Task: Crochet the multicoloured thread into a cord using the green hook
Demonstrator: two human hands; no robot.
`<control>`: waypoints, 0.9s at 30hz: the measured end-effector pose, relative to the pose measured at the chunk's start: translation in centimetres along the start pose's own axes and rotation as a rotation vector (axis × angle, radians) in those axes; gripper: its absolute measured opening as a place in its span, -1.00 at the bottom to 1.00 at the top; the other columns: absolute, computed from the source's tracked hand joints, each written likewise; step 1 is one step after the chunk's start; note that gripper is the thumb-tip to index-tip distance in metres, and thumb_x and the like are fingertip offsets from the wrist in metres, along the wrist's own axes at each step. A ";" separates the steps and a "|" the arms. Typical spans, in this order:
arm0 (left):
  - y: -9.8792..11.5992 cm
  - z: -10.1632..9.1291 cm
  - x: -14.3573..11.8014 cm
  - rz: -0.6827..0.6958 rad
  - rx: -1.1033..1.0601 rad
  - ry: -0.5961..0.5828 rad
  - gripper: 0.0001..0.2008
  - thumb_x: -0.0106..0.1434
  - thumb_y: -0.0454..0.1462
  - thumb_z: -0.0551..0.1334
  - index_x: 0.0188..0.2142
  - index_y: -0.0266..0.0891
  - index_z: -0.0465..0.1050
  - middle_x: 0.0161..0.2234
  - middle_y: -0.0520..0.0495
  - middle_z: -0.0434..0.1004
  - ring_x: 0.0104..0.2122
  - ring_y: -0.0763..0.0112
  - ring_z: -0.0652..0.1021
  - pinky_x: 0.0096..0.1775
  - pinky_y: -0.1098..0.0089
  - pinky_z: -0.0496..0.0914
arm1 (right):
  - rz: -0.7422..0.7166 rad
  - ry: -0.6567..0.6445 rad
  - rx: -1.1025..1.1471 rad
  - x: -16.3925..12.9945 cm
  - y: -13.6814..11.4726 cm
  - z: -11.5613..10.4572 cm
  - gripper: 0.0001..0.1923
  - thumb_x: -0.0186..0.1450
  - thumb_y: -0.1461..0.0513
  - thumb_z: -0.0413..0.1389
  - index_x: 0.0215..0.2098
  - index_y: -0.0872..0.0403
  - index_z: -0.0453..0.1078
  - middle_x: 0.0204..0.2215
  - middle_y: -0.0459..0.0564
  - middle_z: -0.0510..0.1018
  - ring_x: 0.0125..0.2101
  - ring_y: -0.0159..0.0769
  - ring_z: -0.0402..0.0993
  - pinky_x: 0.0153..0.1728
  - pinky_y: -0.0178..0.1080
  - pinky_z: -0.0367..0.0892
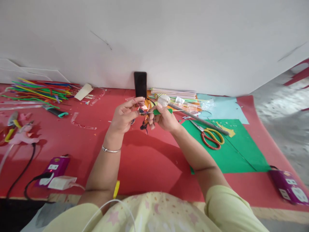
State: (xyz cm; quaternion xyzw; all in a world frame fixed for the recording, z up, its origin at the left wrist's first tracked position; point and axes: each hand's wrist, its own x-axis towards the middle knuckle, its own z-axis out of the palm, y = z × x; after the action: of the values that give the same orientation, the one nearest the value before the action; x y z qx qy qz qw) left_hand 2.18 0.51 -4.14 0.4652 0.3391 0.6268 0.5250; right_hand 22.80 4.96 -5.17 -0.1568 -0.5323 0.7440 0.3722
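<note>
Right hand (pixel 166 120): grip closed on a green piece (pixel 163 111) with a thin rod, raised above the red counter (pixel 149 161). Left hand (pixel 122 116) is at a thin reddish strand (pixel 138 102) by the rod's end; can't tell if that grip is pinching. Orange-and-black bundle (pixel 145 122) hangs between the hands. My take: brace the rod with the right, feed strand lightly and evenly with the left, keep the bundle's loose ends clear.
</note>
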 end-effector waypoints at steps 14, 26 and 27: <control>0.9 0.7 -0.3 -0.073 -0.180 -0.050 -0.44 0.13 -0.27 0.68 0.14 -0.14 0.77 -0.14 -0.10 0.84 -0.24 0.24 0.79 -0.19 0.27 0.70 | 0.023 0.038 0.002 0.2 0.4 0.3 -0.21 0.32 -0.50 0.25 -0.38 0.03 0.42 -0.57 -0.11 0.58 -0.68 -0.38 0.50 -0.65 -0.33 0.44; 0.5 1.1 -0.1 -0.157 -0.210 -0.142 -0.45 0.10 -0.33 0.69 0.10 -0.13 0.74 -0.33 -0.02 0.81 -0.44 0.26 0.75 -0.31 0.22 0.68 | 0.029 0.000 0.061 0.4 0.7 0.0 -0.23 0.36 -0.48 0.24 -0.37 0.02 0.40 -0.52 -0.08 0.65 -0.66 -0.36 0.54 -0.65 -0.35 0.40; 0.6 1.2 -0.1 -0.153 -0.208 -0.146 -0.46 0.10 -0.36 0.67 0.09 -0.14 0.74 -0.34 -0.02 0.80 -0.45 0.27 0.74 -0.32 0.23 0.67 | 0.037 0.006 0.054 0.4 0.7 0.0 -0.23 0.38 -0.48 0.22 -0.36 0.02 0.40 -0.51 -0.08 0.65 -0.66 -0.36 0.54 -0.64 -0.35 0.40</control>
State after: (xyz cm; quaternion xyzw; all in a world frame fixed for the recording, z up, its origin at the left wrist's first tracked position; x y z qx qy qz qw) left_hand 3.11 0.17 -3.24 0.4254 0.2679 0.5812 0.6399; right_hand 22.26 5.14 -5.79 -0.1586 -0.5077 0.7644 0.3643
